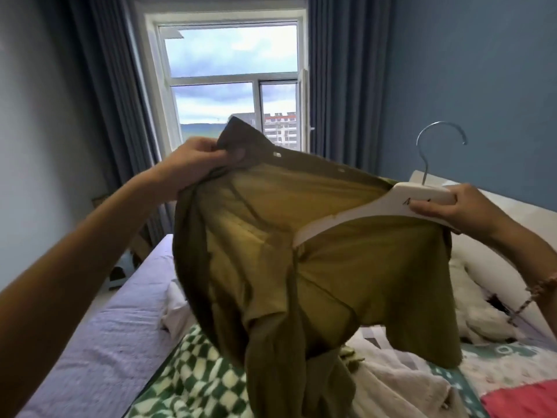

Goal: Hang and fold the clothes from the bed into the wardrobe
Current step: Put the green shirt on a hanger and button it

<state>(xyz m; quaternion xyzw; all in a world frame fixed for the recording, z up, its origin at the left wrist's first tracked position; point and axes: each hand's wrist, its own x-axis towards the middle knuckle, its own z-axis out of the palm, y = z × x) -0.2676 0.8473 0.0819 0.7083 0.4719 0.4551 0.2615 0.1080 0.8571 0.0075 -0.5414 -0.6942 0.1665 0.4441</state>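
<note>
The left hand (196,159) pinches the olive shirt (301,267) collar, the right hand (452,211) grips the white hanger (422,197) only part-way inside the shirt, which could slip off.

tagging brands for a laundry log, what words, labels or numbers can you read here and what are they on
White hanger: a small dark mark beside the right hand, perhaps starting with "A"; the rest is covered by fingers, so it is not readable.
Teal bedding: large pale shapes that may be letters, too blurred to read.
Olive shirt: no label or print shows.
</note>
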